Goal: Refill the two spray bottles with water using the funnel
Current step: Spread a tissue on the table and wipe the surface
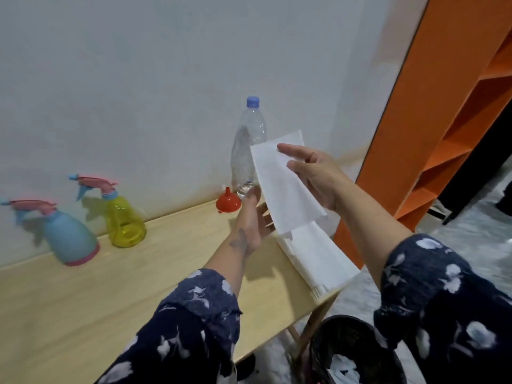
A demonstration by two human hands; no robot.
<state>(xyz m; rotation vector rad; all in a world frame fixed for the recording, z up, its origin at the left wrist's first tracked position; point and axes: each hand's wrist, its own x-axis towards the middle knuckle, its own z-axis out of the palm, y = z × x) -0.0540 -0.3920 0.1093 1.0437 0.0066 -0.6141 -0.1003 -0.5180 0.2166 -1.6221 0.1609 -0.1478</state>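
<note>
A blue spray bottle (68, 236) with a pink trigger head stands at the left of the wooden table (138, 286). To its right stands a yellow spray bottle (123, 220), also capped with a pink trigger. A small red funnel (227, 202) lies against the wall. Beside it stands a clear plastic water bottle (248, 151) with a blue cap, nearly empty. My right hand (313, 176) holds a white paper tissue sheet (282, 181) in the air in front of the bottle. My left hand (255, 220) is open, its fingers behind the sheet's lower left edge.
A stack of white tissues (318, 259) lies on the table's right end. An orange shelf unit (432, 128) stands to the right. A black bin (357, 353) with crumpled paper sits on the floor below the table's corner.
</note>
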